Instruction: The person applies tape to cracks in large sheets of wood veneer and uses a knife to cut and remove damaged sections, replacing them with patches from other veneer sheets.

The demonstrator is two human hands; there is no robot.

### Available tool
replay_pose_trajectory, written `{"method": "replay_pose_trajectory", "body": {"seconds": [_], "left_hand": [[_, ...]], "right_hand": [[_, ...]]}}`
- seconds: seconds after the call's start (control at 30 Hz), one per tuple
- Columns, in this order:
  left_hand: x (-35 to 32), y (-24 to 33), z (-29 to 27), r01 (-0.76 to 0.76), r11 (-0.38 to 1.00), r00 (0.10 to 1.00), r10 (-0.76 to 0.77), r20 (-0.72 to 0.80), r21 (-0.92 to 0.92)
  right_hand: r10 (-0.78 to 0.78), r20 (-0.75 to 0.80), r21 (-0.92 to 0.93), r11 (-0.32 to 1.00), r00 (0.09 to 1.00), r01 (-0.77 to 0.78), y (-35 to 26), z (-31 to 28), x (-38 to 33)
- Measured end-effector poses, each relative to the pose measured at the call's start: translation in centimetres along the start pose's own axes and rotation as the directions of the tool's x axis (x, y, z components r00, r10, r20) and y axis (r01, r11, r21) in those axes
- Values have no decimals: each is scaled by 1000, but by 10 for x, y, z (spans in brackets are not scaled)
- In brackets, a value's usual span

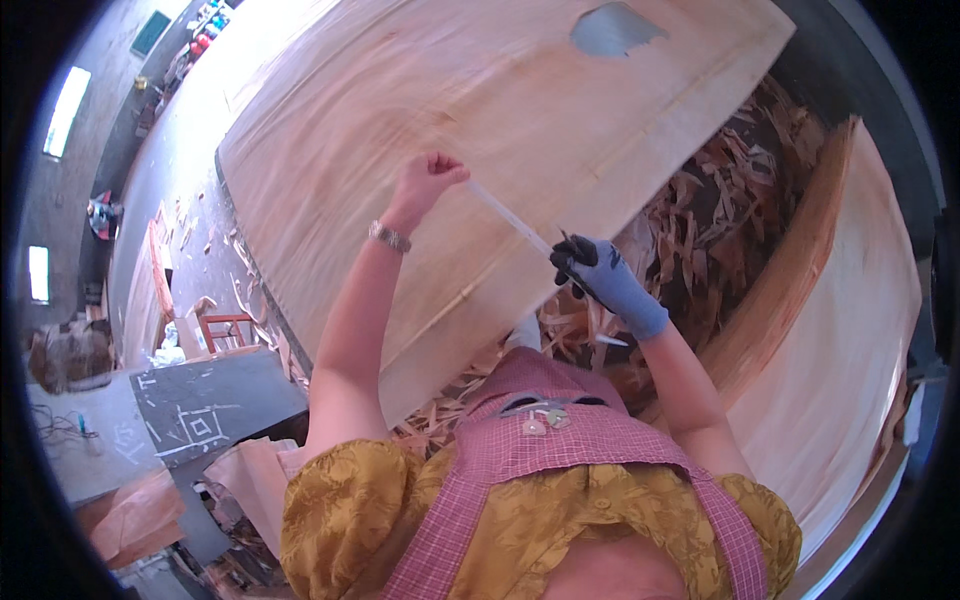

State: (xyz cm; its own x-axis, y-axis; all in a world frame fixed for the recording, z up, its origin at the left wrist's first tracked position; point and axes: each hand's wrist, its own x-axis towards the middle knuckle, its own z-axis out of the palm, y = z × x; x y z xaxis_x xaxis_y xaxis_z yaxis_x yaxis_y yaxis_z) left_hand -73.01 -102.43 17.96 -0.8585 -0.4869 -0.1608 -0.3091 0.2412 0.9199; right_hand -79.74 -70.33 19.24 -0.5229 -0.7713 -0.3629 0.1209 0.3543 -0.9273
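Note:
Above a large veneer sheet (360, 240) with dark yellowish seams, a narrow whitish strip of tape (510, 215) is stretched between my hands. My left hand (430, 188), bare with a metal watch at the wrist, is closed in a pinch on the strip's upper end. My right hand (590, 265), in a blue glove with dark fingertips, is closed around the lower end. A pale pointed piece (611, 340) shows below the right hand; whether it is held is not clear. An irregular hole (615, 30) opens near the sheet's far edge.
Veneer scraps (690, 230) cover the floor right of the sheet. A tall stack of veneer (840, 330) stands at the right. At the left are a grey table (215, 400) with chalk marks and a small reddish wooden frame (228, 330).

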Motion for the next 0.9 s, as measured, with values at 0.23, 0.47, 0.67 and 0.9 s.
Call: {"method": "replay_pose_trajectory", "body": {"seconds": [0.23, 0.47, 0.67, 0.9], "left_hand": [[197, -49, -46, 48, 931, 983, 20, -182, 362], [254, -107, -55, 125, 883, 976, -29, -215, 452], [263, -108, -50, 94, 827, 977, 31, -212, 554], [202, -121, -13, -206, 493, 823, 555, -122, 845]], "right_hand": [[147, -121, 236, 965, 982, -115, 16, 4, 190], [260, -119, 224, 947, 958, -229, 28, 7, 264], [273, -130, 275, 934, 953, -229, 32, 11, 277], [316, -107, 262, 924, 943, -280, 35, 6, 280]]}}
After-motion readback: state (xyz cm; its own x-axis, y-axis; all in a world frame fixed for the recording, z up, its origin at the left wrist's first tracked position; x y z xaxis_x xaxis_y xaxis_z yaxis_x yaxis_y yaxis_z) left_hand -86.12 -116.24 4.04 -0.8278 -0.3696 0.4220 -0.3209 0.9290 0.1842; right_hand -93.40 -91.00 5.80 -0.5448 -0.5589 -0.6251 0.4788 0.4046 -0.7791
